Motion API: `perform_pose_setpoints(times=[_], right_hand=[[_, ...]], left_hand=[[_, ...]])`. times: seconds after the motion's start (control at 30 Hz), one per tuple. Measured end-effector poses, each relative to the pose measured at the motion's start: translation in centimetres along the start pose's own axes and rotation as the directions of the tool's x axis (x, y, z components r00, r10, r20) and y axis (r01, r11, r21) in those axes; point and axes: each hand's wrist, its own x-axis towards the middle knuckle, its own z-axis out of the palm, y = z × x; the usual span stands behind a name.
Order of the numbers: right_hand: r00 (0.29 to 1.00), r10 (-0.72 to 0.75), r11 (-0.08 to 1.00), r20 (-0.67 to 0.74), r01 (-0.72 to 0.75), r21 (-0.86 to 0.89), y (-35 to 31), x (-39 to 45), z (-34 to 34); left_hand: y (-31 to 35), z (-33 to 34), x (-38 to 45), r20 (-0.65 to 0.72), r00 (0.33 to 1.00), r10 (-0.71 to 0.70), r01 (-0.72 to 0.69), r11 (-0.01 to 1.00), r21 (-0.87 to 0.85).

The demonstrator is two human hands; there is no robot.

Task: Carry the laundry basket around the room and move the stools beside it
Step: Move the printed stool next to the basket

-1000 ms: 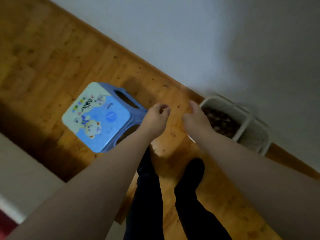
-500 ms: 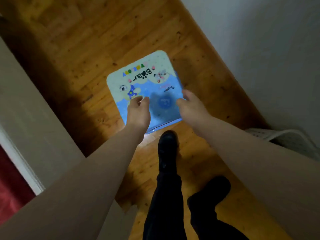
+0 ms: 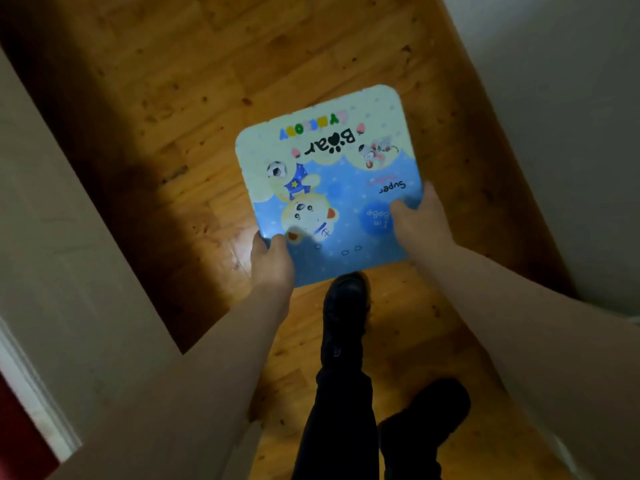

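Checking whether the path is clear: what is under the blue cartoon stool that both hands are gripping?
Around the stool, wooden floor shows, and one dark shoe pokes out below its near edge. The seat covers everything directly beneath, including the stool's legs. Left hand and right hand grip its near corners.

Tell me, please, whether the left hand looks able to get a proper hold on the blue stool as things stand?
Probably yes. The left hand is already curled over the near left corner of the blue stool, with nothing in between, and the right hand holds the opposite edge. The fingers underneath are hidden, so grip firmness is unclear.
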Motion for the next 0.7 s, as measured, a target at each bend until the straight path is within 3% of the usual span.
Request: perform_pose_setpoints(times=[0.13, 0.27, 0.47, 0.57, 0.7], right_hand=[[0.997, 0.067, 0.995, -0.036, -0.064, 0.082, -1.0, 0.0, 0.1], [0.981, 0.173, 0.969, -0.09, -0.153, 0.193, -3.2, -0.7, -1.9], [0.953, 0.281, 0.872, -0.11, -0.206, 0.445, -2.6, -3.0, -7.6], [0.93, 0.334, 0.801, -0.154, -0.194, 0.567, -1.0, -3.9, -10.2], [0.927, 0.335, 0.744, -0.17, -0.15, 0.651, 1.1, -4.0, -12.4]], left_hand=[[1.8, 0.2, -0.9, -0.001, 0.999, -0.053, 0.053, 0.994, -0.098], [5.8, 0.2, -2.6, 0.031, 0.995, 0.097, -0.095, 0.993, -0.074], [13.1, 4.2, -5.4, 0.153, 0.963, 0.22, -0.237, 0.966, 0.104], [14.6, 7.7, -7.1, 0.236, 0.917, 0.322, -0.374, 0.898, 0.23], [16.0, 13.3, -7.6, 0.362, 0.865, 0.347, -0.462, 0.83, 0.311]])
